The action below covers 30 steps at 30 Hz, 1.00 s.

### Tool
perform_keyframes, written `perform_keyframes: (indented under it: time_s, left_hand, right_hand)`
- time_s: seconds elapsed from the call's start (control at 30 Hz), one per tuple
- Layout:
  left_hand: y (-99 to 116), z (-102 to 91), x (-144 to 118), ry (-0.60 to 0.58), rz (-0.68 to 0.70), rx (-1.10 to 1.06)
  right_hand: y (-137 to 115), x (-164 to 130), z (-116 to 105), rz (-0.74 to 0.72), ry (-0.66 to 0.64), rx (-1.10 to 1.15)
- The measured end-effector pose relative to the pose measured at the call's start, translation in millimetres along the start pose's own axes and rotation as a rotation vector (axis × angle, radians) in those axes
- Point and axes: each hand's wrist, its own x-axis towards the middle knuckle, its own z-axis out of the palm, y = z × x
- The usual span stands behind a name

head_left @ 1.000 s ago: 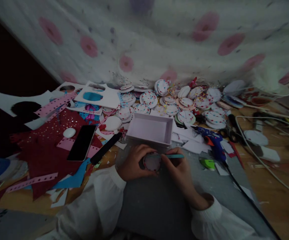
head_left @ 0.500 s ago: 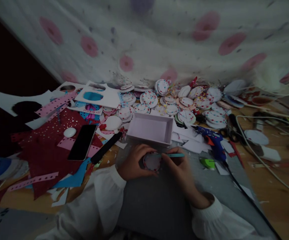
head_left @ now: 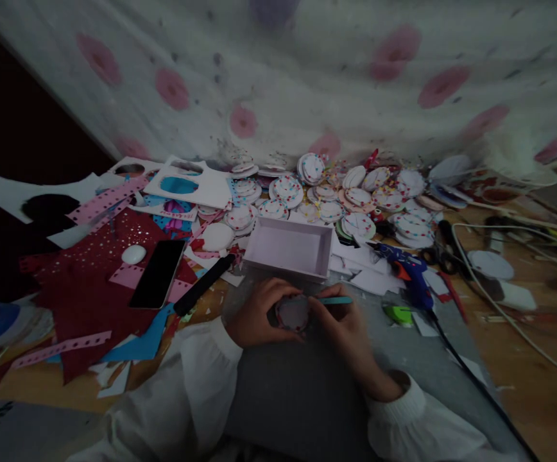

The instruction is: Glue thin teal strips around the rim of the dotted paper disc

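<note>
While bent over a grey mat (head_left: 302,391) at lower centre of the frame, gripped a small round disc (head_left: 293,312) in the left hand (head_left: 258,312), fingers curled shut around its edge. Pinched a teal tool (head_left: 335,300) in the right hand (head_left: 344,326), fingers closed on it, tip laid against the disc's upper right rim. Held the disc just above the mat, directly below an open white box (head_left: 291,247) at centre frame. Heaped behind the box, along the spotted cloth (head_left: 278,83) at the top of the frame: dozens of dotted white discs (head_left: 326,192). Left lying right of the box: a blue glue gun (head_left: 409,273), cable trailing toward lower right, and a green object (head_left: 398,314) just below it, too dim to tell what. Spread at left of frame: red sheet (head_left: 86,282), a dark phone (head_left: 158,274) on it, a white oval (head_left: 133,255) beside the phone, a black stick (head_left: 204,285) between phone and box. Wore white sleeves (head_left: 182,398).
</note>
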Motion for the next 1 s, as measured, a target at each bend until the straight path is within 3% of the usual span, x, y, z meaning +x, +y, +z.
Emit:
perform_keyframes:
  time_s: [0.2,0.43,0.63,0.77,1.0]
  left_hand:
    - [0,-0.1,0,-0.004,-0.022,-0.016]
    - [0,0.2,-2,0.035,-0.037,-0.066]
    - [-2,0.2,-6,0.175,-0.084,-0.113]
    - [-3,2.0,-5,0.273,-0.171,-0.057]
    - [-2,7.7,-5,0.284,-0.064,-0.158]
  right_hand:
    - [0,2,-3,0.033,0.008,0.050]
    - [-3,6,-13,-0.029,0.137,0.080]
    - [-1,12,-18,-0.179,0.293,0.008]
    - [2,15,-19,-0.218,0.303,-0.037]
    - [11,17,-18,-0.283,0.287,-0.122]
